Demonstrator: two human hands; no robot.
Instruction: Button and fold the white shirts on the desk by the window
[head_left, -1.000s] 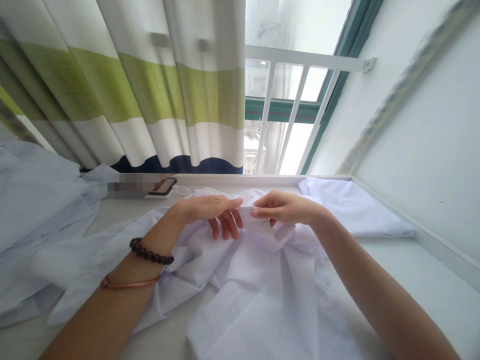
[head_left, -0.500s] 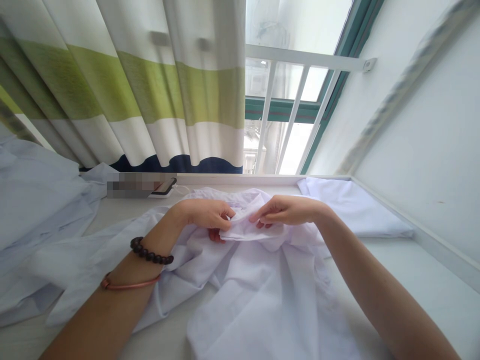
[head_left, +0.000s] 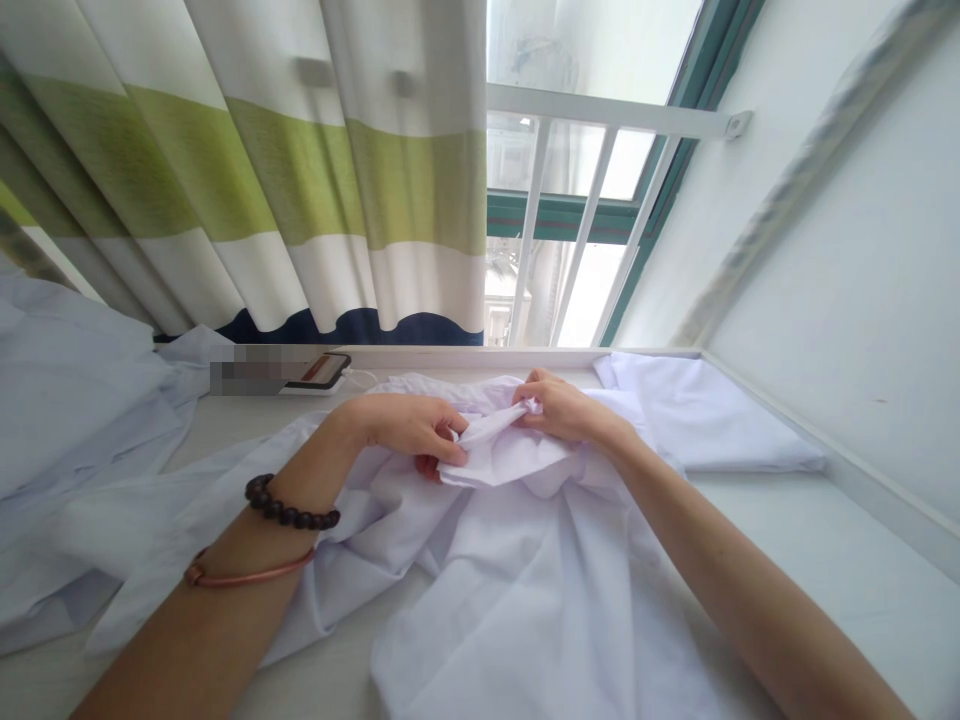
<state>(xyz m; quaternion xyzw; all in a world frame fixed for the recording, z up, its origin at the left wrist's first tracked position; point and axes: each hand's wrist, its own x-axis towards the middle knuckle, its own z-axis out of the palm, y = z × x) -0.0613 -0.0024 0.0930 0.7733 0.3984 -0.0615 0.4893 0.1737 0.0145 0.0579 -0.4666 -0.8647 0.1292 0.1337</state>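
Observation:
A white garment (head_left: 517, 570), perhaps a shirt, lies rumpled across the white tabletop in front of me. My left hand (head_left: 420, 430) pinches one end of a folded, collar-like band of it between thumb and fingers. At the other end, my right hand (head_left: 559, 405) is closed on a gathered fold of the same cloth, lifting it slightly. Between the two hands the fabric stretches a short way, with creases. Some fingertips are hidden behind the cloth. A beaded bracelet (head_left: 289, 508) and a copper-coloured bangle (head_left: 251, 575) circle my left forearm.
A folded white cloth (head_left: 739, 415) rests at the back right by the wall. More white fabric (head_left: 67, 390) is heaped at the left. A phone (head_left: 330, 372) with a white cable lies near the back ledge, partly blurred out. Behind are a curtain (head_left: 300, 180) and window rails (head_left: 585, 235).
My right hand has moved slightly back and now grips a fold, pulling it up; before, its fingers lay lower on the cloth. My left hand keeps its hold.

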